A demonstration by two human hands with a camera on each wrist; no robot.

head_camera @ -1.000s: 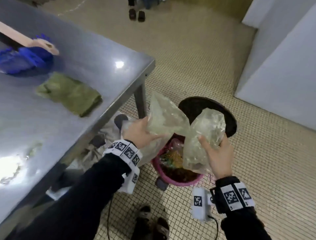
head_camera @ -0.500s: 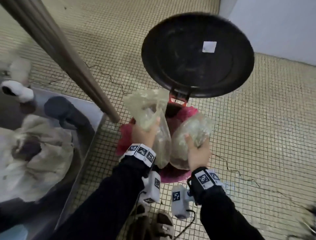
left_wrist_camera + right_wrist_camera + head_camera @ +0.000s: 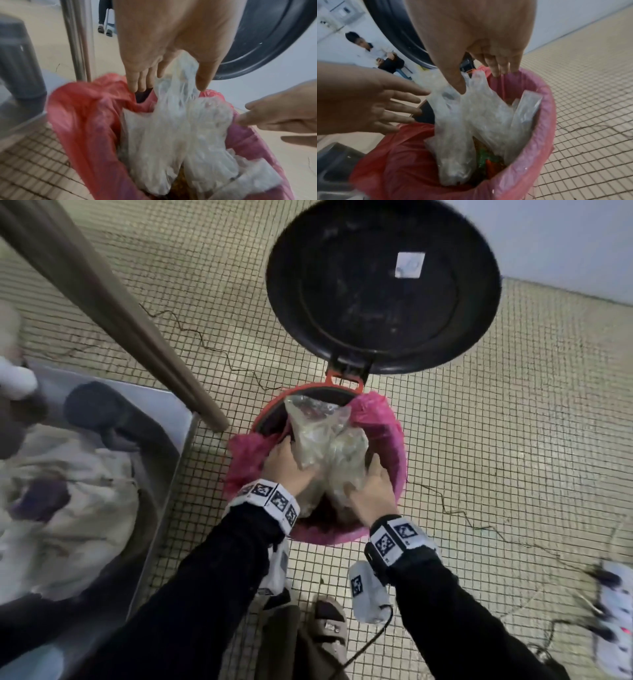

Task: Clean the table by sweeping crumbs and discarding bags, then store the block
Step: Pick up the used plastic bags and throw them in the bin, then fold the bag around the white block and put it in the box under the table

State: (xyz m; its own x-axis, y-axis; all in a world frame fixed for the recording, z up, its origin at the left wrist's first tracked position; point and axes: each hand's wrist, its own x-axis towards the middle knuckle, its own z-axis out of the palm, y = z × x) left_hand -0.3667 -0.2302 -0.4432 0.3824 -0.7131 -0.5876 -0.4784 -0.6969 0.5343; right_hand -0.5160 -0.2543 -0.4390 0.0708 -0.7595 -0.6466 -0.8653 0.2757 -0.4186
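Note:
Two crumpled clear plastic bags (image 3: 325,446) sit in the mouth of a round bin lined with a pink bag (image 3: 383,433); its black lid (image 3: 380,285) stands raised behind. My left hand (image 3: 286,460) rests against the left bag with its fingers straight. In the left wrist view that hand (image 3: 169,86) is spread, with the bag (image 3: 171,135) running between thumb and fingers. My right hand (image 3: 375,484) is on the right bag. Its thumb (image 3: 458,83) presses the plastic (image 3: 479,115) and its fingers are straight. Coloured rubbish lies under the bags.
A steel table leg (image 3: 130,313) slants down just left of the bin. A low shelf (image 3: 171,422) at the left holds cloths and dark objects. My sandalled feet (image 3: 329,628) are below the bin. A power strip (image 3: 613,611) with cables lies on the tiled floor at right.
Both hands have come down from above the bin into its mouth with the bags. The fingers that held the bags have straightened, and the bags now sit inside the liner.

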